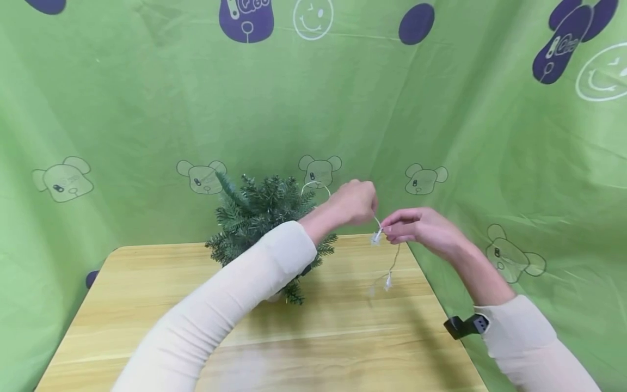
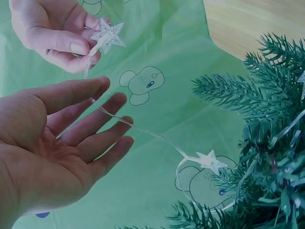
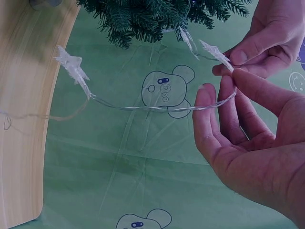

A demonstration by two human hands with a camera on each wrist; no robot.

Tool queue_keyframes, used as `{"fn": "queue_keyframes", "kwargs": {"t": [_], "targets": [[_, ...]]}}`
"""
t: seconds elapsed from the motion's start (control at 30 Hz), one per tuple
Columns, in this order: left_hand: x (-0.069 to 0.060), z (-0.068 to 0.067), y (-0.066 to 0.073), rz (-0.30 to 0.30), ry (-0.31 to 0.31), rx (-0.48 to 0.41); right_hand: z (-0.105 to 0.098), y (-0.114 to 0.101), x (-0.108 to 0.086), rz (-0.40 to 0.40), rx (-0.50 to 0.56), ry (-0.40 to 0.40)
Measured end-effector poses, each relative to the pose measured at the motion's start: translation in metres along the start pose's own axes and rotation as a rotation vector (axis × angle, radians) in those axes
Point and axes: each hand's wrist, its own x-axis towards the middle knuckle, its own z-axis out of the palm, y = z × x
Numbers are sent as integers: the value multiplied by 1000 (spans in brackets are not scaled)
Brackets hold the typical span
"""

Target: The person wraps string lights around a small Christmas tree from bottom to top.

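Note:
A wire of star string lights [image 1: 394, 258] runs between both hands, carrying clear plastic stars. The right hand [image 1: 431, 231] pinches it between thumb and fingertips at the base of one star [image 2: 109, 37]. Just beside it, the left hand [image 1: 355, 201] has the wire between its thumb and index finger, the other fingers loosely spread [image 2: 66, 138]. From there the wire leads to another star [image 2: 209, 161] by a small artificial Christmas tree [image 1: 259, 204]. A further star [image 3: 72, 69] hangs from the right hand's side. The left forearm partly hides the tree in the head view.
The tree stands toward the back of a wooden table [image 1: 161, 305]. Green cloth [image 1: 274, 109] printed with bear heads hangs behind and at the sides. A black device [image 1: 465, 325] is strapped at the right wrist. The tree's branches reach close to the left hand.

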Motion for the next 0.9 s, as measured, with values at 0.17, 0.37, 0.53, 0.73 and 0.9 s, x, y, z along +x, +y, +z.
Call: {"fn": "queue_keyframes", "kwargs": {"t": [0.17,0.37,0.53,0.73,0.9], "targets": [[0,-9,-3,48,-5,23,0,0,-1,0,-7,3],[-5,-31,-8,52,16,42,-1,-2,-1,-15,-14,-4],[-8,-59,-19,5,93,60,-2,-4,-2,-22,-28,0],[-15,-92,-35,-71,186,44,-4,-2,-1,-21,-10,1],[-24,-111,-46,-117,215,34,-4,-4,-1,-27,-2,-8]]}}
